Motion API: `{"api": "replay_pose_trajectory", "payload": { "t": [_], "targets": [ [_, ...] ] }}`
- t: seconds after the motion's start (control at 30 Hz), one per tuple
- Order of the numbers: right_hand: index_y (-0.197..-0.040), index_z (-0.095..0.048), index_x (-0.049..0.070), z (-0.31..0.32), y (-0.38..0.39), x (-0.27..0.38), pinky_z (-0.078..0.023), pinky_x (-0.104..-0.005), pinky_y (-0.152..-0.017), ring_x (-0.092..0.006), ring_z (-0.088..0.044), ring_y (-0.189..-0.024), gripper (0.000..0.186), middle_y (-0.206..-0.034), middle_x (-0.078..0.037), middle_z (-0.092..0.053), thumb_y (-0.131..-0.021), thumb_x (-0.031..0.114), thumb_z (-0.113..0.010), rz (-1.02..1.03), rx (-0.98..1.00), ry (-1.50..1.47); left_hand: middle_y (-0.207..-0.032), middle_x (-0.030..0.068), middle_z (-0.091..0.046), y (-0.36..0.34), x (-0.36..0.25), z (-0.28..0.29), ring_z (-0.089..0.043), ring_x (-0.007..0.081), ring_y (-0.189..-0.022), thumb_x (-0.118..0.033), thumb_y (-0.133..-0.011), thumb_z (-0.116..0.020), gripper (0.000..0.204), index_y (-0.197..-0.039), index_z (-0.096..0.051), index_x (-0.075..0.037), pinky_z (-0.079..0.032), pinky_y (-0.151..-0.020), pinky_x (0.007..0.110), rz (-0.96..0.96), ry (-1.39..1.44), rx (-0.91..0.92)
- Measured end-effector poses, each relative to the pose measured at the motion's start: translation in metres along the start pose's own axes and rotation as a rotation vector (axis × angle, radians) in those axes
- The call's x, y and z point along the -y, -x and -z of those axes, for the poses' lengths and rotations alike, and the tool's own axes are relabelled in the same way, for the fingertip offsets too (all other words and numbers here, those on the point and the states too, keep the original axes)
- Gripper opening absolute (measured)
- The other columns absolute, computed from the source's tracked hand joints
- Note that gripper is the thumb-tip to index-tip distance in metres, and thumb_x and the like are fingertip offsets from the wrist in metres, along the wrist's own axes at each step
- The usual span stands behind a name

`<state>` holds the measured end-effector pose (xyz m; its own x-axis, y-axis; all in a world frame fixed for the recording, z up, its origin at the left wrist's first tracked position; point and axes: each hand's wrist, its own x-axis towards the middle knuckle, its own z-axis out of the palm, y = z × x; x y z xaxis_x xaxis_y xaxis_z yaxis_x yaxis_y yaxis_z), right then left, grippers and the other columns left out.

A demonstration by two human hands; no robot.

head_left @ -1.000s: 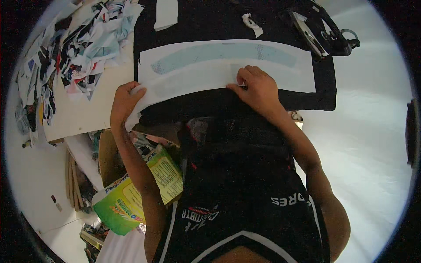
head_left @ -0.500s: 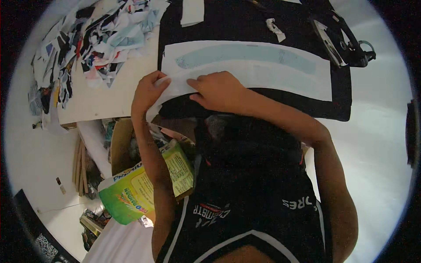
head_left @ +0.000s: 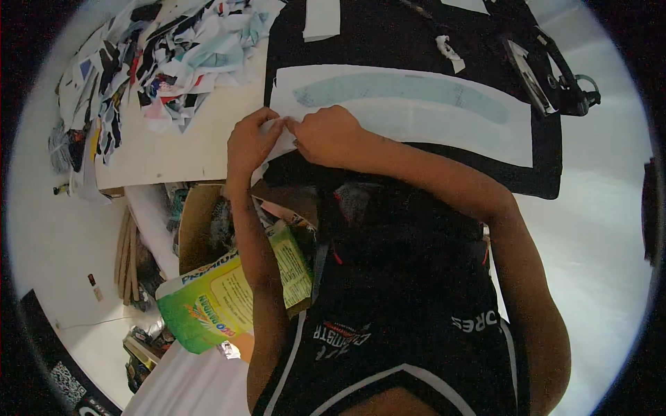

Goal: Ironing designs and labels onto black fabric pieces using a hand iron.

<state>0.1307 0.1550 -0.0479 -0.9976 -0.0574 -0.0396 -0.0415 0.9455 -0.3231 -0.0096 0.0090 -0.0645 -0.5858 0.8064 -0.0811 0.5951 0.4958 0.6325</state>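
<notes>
A long white sheet [head_left: 416, 125], paper or cloth, lies across a black mat [head_left: 548, 184]. A pale blue curved band [head_left: 388, 82] runs along its upper part. My left hand [head_left: 251, 144] is at the sheet's left end, thumb and forefinger pinched on its edge. Right beside it, my right hand [head_left: 326, 136] is closed with its fingertips on the same edge, nearly touching the left fingertips. The exact bit of sheet between the fingers is partly hidden by them.
A clothes iron [head_left: 538, 76] rests on its side at the mat's right. White strips [head_left: 322, 19] and a crumpled scrap [head_left: 451, 54] lie farther back. Fabric scraps [head_left: 187, 62] heap on the table's left. Below stand a cardboard box [head_left: 198, 222] and a green-yellow package [head_left: 215, 305].
My right hand has moved left, bringing its fingertips up to those of my left hand at the sheet's end. The whole view has shifted slightly.
</notes>
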Motion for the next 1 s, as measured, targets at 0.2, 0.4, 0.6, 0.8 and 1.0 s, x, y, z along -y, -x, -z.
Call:
{"api": "replay_pose_trajectory", "payload": {
  "t": [0.2,0.4,0.6,0.8,1.0],
  "targets": [
    [-0.085,-0.069,0.001,-0.007,-0.002,0.001,-0.054,-0.0477,-0.059,-0.0313,-0.07,-0.072,0.02,-0.081,-0.016,-0.069,-0.078,0.019,-0.062,-0.011,-0.05,-0.017,-0.089,0.0118,-0.07,0.004,-0.013,-0.004,-0.067,0.0343,-0.085,-0.037,-0.09,-0.063,0.023,-0.096,-0.067,-0.015,-0.051,-0.069,0.043,0.074,-0.148,-0.063],
    [-0.126,-0.059,0.0,-0.005,-0.001,0.003,-0.052,-0.0434,-0.052,-0.0304,-0.067,-0.06,0.047,-0.071,-0.012,-0.068,-0.086,0.024,-0.058,0.026,-0.095,0.061,-0.084,0.0122,-0.069,0.006,-0.009,-0.006,-0.066,0.036,-0.08,-0.036,-0.09,-0.062,0.023,-0.097,-0.065,-0.015,-0.05,-0.066,0.043,0.052,-0.124,-0.068],
    [-0.094,-0.067,-0.003,-0.01,-0.002,0.004,-0.054,-0.0463,-0.057,-0.033,-0.069,-0.07,0.027,-0.079,-0.016,-0.069,-0.078,0.019,-0.061,0.013,-0.134,-0.062,-0.089,0.0125,-0.07,0.002,0.001,-0.007,-0.066,0.0357,-0.085,-0.034,-0.091,-0.062,0.023,-0.097,-0.065,-0.013,-0.05,-0.069,0.043,0.001,-0.099,-0.065],
    [-0.11,-0.063,-0.009,-0.024,-0.004,-0.001,-0.052,-0.0443,-0.054,-0.0304,-0.067,-0.063,0.04,-0.071,-0.014,-0.067,-0.081,0.018,-0.06,0.035,-0.189,-0.023,-0.094,0.0117,-0.071,0.005,-0.007,-0.007,-0.067,0.0332,-0.088,-0.035,-0.09,-0.063,0.025,-0.097,-0.067,-0.011,-0.051,-0.072,0.042,0.047,-0.06,-0.103],
    [-0.127,-0.054,-0.01,-0.016,-0.009,0.002,-0.051,-0.0404,-0.054,-0.0281,-0.067,-0.063,0.053,-0.077,-0.014,-0.068,-0.082,0.018,-0.058,0.055,-0.028,0.114,-0.084,0.0122,-0.07,0.006,-0.008,-0.007,-0.067,0.0347,-0.082,-0.038,-0.089,-0.064,0.024,-0.094,-0.069,-0.014,-0.051,-0.066,0.044,0.042,-0.136,-0.137]
  ]
}}
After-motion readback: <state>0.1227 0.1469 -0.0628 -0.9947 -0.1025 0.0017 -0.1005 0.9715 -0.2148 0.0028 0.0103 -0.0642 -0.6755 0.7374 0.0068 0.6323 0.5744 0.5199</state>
